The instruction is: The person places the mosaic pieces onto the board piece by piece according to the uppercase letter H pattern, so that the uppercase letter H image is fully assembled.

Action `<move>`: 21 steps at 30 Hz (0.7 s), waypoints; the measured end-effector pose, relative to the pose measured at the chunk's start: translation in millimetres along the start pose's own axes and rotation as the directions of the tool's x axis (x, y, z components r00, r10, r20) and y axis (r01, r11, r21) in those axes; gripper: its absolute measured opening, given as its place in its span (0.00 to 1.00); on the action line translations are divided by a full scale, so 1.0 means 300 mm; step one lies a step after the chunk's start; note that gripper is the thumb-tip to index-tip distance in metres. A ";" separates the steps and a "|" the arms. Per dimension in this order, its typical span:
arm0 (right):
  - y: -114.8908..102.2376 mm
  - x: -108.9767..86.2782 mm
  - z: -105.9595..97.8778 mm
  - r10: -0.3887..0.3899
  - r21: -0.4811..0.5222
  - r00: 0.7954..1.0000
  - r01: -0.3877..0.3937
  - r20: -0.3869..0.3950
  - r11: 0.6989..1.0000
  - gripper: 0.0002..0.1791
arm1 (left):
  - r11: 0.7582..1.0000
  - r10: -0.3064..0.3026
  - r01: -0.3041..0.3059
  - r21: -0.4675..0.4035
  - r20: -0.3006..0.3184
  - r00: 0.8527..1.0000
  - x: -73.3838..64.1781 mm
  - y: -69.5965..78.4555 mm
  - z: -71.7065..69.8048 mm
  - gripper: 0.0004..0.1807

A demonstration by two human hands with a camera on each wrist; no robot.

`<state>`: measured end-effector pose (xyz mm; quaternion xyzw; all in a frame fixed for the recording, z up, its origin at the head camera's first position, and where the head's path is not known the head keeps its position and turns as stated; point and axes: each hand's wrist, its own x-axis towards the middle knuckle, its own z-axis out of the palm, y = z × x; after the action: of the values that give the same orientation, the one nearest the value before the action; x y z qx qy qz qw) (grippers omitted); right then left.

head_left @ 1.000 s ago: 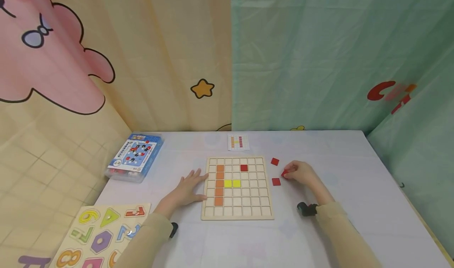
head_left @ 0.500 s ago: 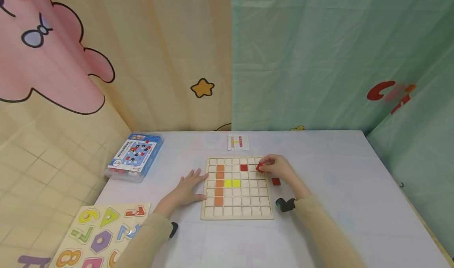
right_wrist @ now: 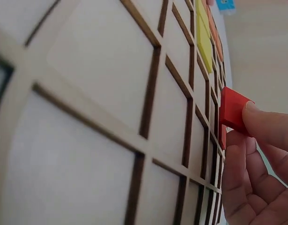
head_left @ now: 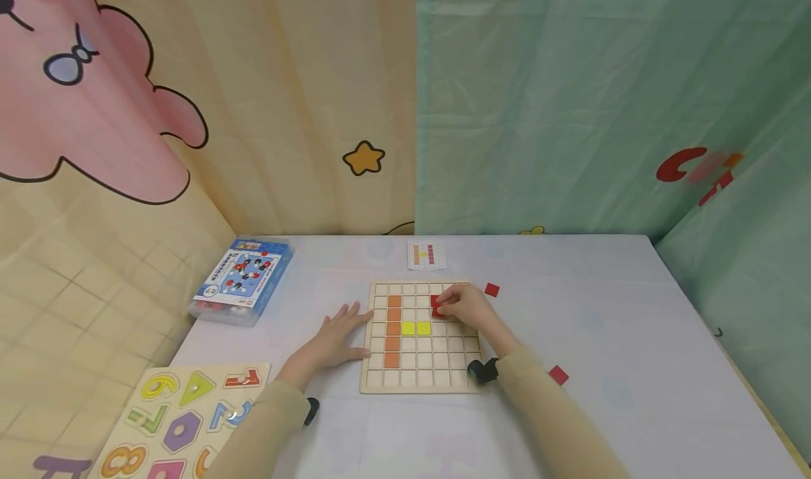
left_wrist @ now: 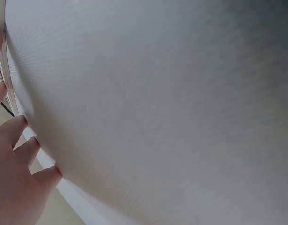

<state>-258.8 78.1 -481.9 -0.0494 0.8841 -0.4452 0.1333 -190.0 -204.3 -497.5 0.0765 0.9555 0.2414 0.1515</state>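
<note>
Pinching a small red tile [head_left: 438, 313], the right hand [head_left: 474, 307] is over the square wooden board [head_left: 408, 377]. Its thumb and fingers have a good hold on the tile. The tile is tipped, and it is just on the near side of a red square [head_left: 434, 300] that sits in a box of the board. I cannot tell if the tile touches the board.

The left hand [head_left: 332, 338] grips nothing. Its fingers are spread out on the worktop [head_left: 633, 310], and its thumb and a finger touch the left edge of the board.

Five orange squares [head_left: 393, 330] make a line near the board's left edge. Two yellow squares [head_left: 416, 328] sit next to the middle orange one.

One loose red piece [head_left: 492, 289] lies by the board's far right corner. Another red piece [head_left: 558, 375] lies beside the right sleeve [head_left: 551, 408]. A little picture card [head_left: 426, 255] is near the worktop's far edge. A blue box [head_left: 242, 280] is by its far left corner, and a number puzzle [head_left: 158, 403] is along its left edge, partly behind the left sleeve [head_left: 266, 422].
</note>
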 end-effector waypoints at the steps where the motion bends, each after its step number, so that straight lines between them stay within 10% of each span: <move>1: 0.001 0.001 0.007 -0.001 -0.012 1.000 0.001 -0.002 1.000 0.04 | 1.000 0.000 0.000 0.001 0.000 1.000 0.000 0.001 0.000 0.46; 21: -0.017 0.001 0.035 -0.043 -0.177 0.999 0.037 -0.029 0.983 0.02 | 1.000 -0.010 0.010 0.002 0.006 1.000 -0.001 0.004 -0.005 0.46</move>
<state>-256.2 67.0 -483.9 -0.0716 0.9209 -0.3685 0.1049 -190.0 -203.9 -495.6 0.0728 0.9556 0.2395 0.1554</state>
